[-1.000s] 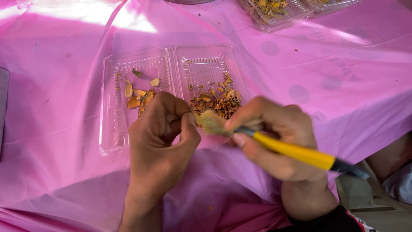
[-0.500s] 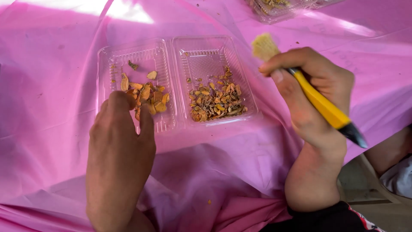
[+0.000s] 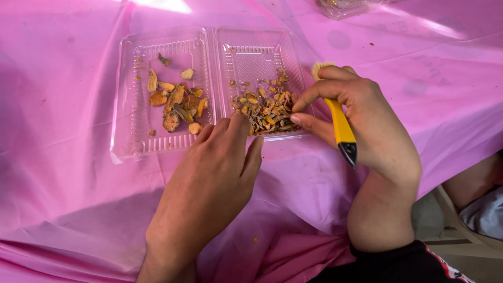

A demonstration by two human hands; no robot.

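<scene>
Head view looks down on a counter [image 3: 63, 209] draped in a pink plastic sheet, with a clear hinged clamshell tray [image 3: 209, 36] lying open at about 11 o'clock from the hands. Its left half holds larger orange-yellow slices [image 3: 177, 105], loosely clustered toward the hinge side; its right half holds a heap of small brown and tan chips [image 3: 267, 112] piled toward the near edge.

Half a second ago the left hand [image 3: 209, 194] lay over the near edge of the left compartment and the right hand [image 3: 367, 126] was lifted off to 2 o'clock of the tray with the brush raised. Now both have come in on the right half. The left hand lies flat, fingers together, tips touching the tray's near rim at 7 o'clock of the chip heap, holding nothing. The right hand has dropped to 3 o'clock of the heap; forefinger and thumb are drawn toward a pinch at the edge of the chips, though whether a chip sits between them cannot be told. The yellow-handled brush [image 3: 340, 126] is tucked under the remaining fingers, bristles up toward 12, dark tip pointing to 6.

Judging by this, brushing is paused and attention has gone to picking at the chips.

At 1 o'clock, far off, another clear container [image 3: 346, 6] shows partly.
</scene>
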